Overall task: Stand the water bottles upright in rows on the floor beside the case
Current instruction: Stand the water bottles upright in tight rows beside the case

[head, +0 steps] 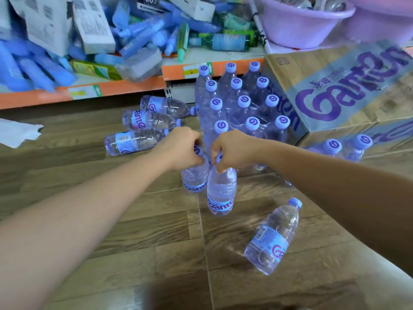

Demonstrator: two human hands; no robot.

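bare left hand, bare right hand

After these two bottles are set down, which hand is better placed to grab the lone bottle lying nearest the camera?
Right, probably. The lone bottle lies on the floor on the side of the right hand, near that forearm; the left hand would have to cross both held bottles.

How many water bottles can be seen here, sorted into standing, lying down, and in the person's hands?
Free-standing upright bottles: 14
Bottles lying on their sides: 4
Held bottles: 2, one gripped at the top by the left hand, one by the right hand
Total visible: 20; the right arm may hide more.
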